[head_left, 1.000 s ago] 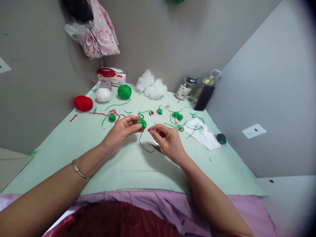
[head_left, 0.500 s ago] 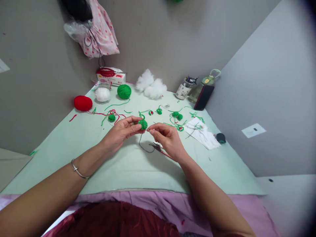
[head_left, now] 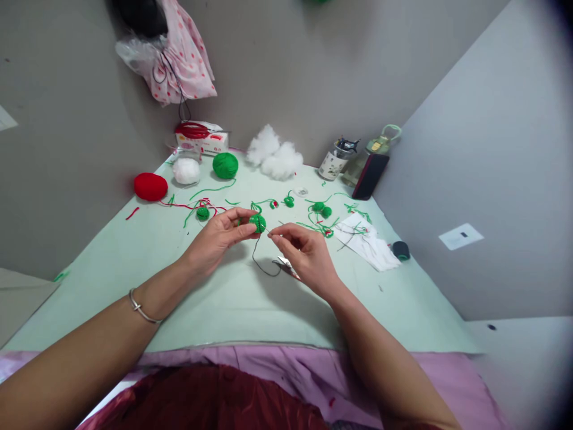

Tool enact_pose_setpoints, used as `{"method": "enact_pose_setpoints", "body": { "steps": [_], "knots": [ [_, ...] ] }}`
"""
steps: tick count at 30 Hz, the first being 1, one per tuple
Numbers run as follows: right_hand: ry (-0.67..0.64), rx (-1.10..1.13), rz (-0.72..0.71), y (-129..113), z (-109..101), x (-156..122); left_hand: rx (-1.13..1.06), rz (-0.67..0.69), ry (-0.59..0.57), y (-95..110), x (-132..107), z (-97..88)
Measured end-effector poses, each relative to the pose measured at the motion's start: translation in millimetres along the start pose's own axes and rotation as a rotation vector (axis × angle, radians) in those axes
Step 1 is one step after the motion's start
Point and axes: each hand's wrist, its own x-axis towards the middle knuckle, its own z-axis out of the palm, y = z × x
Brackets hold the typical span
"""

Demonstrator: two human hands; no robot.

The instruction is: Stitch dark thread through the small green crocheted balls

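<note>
My left hand (head_left: 218, 237) pinches a small green crocheted ball (head_left: 258, 223) above the pale green table (head_left: 224, 298). My right hand (head_left: 305, 254) is closed in a pinch on a thin needle (head_left: 267, 230) whose tip meets the ball. A dark thread (head_left: 262, 266) loops down from the ball to the table between my hands. Small scissors (head_left: 285, 264) lie under my right hand. A silver bracelet (head_left: 142, 309) is on my left wrist.
Red yarn (head_left: 150, 186), white yarn (head_left: 185, 171) and green yarn (head_left: 225, 165) sit at the back left, white stuffing (head_left: 275, 157) behind. Small green crocheted pieces (head_left: 321, 209) and yarn scraps are scattered mid-table. A jar (head_left: 333, 162), a bottle (head_left: 373, 149) and white paper (head_left: 367, 242) stand right.
My right hand has shifted slightly away from the ball, drawing the needle a little to the right. The left hand keeps its hold on the ball.
</note>
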Motion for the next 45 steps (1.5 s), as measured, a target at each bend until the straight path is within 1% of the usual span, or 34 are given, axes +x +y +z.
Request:
{"method": "enact_pose_setpoints", "body": {
  "steps": [9,16,20,23,27,31,36,39,43,45],
  "knots": [
    [-0.011,0.008,0.024,-2,0,0,0.045,0.023,0.014,2,0,2.5],
    [-0.035,-0.022,0.028,-3,-2,1,0.108,0.03,0.028,1,0,-0.5],
    [-0.054,-0.015,0.037,-2,-2,1,0.171,0.058,0.038,0,0,-2.5],
    [-0.051,0.036,0.055,-1,1,1,0.143,0.034,0.025,-1,1,-2.8],
    [-0.048,0.167,0.102,2,6,2,0.058,0.006,0.02,-2,1,0.1],
    [-0.042,0.241,0.105,3,10,4,0.023,0.0,0.026,-2,1,3.1],
    [-0.041,0.248,0.098,1,10,4,0.024,0.003,0.007,-3,0,3.4],
    [-0.045,0.234,0.098,3,8,5,0.014,-0.018,0.001,-2,0,3.8],
    [-0.029,0.185,0.099,11,6,8,0.006,-0.001,0.02,1,-1,5.7],
    [-0.029,0.194,0.115,14,6,10,0.024,0.019,0.039,2,-1,6.4]
  ]
}}
